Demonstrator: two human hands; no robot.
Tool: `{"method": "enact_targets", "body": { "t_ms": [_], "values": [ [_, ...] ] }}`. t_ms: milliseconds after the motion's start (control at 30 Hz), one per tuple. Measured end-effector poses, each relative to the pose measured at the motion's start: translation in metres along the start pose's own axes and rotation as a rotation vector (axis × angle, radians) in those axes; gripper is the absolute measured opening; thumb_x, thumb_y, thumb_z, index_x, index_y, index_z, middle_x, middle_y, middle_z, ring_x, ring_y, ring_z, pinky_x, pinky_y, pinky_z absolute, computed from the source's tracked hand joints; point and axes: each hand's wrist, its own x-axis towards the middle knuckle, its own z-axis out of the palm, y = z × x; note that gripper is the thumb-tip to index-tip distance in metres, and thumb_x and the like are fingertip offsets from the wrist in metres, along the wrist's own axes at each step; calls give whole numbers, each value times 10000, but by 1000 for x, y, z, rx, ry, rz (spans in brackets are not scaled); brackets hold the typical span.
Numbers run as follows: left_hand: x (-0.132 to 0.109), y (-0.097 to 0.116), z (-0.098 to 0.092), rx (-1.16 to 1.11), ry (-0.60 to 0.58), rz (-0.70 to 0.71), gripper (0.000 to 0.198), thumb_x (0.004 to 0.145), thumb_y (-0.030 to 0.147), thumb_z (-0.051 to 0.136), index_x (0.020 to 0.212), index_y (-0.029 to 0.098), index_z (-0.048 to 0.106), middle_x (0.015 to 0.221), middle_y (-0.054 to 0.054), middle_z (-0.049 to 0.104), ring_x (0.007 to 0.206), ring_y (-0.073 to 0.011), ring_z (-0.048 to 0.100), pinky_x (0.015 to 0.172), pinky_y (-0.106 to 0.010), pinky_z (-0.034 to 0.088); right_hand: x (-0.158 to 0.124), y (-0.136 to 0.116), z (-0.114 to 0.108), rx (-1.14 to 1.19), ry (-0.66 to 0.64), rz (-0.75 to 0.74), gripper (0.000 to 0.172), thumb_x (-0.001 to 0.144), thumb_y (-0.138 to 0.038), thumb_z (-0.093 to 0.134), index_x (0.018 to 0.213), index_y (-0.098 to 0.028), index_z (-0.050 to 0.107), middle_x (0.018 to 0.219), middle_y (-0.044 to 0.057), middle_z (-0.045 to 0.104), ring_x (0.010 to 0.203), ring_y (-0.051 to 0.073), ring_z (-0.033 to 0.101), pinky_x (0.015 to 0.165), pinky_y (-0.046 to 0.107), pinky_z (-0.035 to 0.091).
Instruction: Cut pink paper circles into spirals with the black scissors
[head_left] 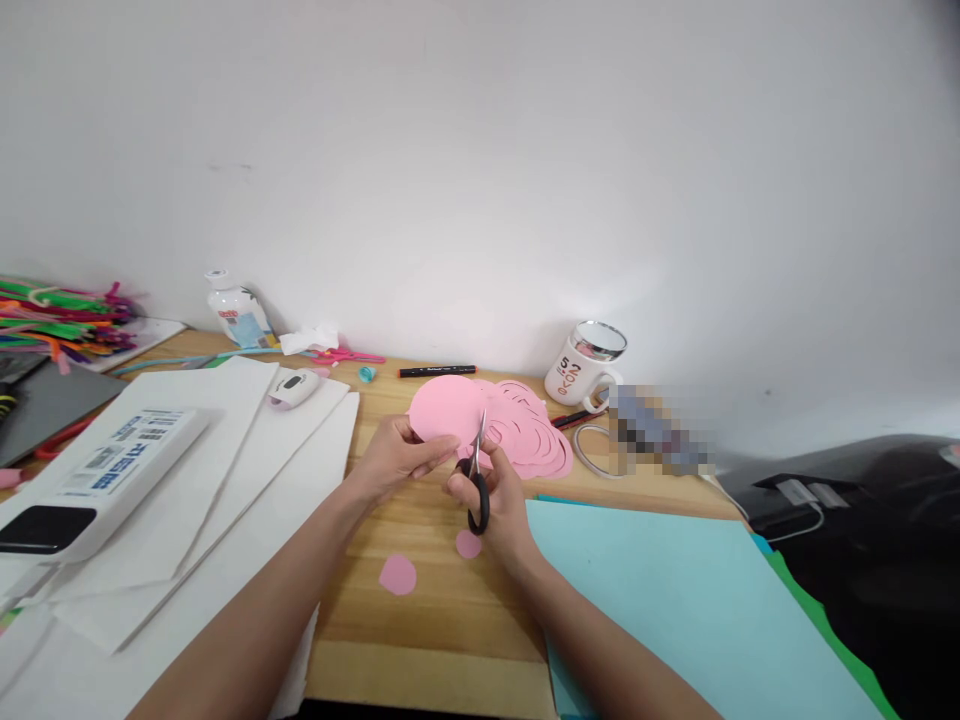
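Note:
My left hand (397, 455) pinches the lower edge of a round pink paper disc (444, 405), which is held up above the table. In my right hand (499, 500) is a pair of scissors (480, 495) with black handles, its metal blades pointing up at the disc's right edge. Whether the blades touch the paper I cannot tell. Behind the disc lies a heap of pink cut paper rings (532, 440). Two small pink paper pieces, a larger one (398, 575) and a smaller circle (469, 544), rest on the wood nearer to me.
White sheets (247, 500) bearing a white device (97, 490) cover the left side. Light blue paper (690, 590) lies at right. Along the wall stand a white bottle (240, 315), a black marker (436, 371) and a mug (581, 370). Pipe cleaners (60, 320) are piled far left.

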Motion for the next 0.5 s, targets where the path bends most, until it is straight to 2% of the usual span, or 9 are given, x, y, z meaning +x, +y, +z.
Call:
{"method": "enact_targets", "body": {
  "t_ms": [233,500],
  "values": [
    [0,-1,-2,-22,0,-12,414,625,353,760,421,166,452,337,76,375,369,-45,283,422,-229,164,1,7,-3,-17,3,26,438,674,-341,724,1006,-249,454,507,-113,490,414,111,419,463,249,379],
    [2,3,0,-151,6,14,351,637,397,761,526,157,531,410,66,477,347,-41,347,372,-199,229,0,3,-1,-20,-2,61,488,663,-412,729,1015,-235,441,458,-112,513,358,113,442,375,222,357]
  ]
}}
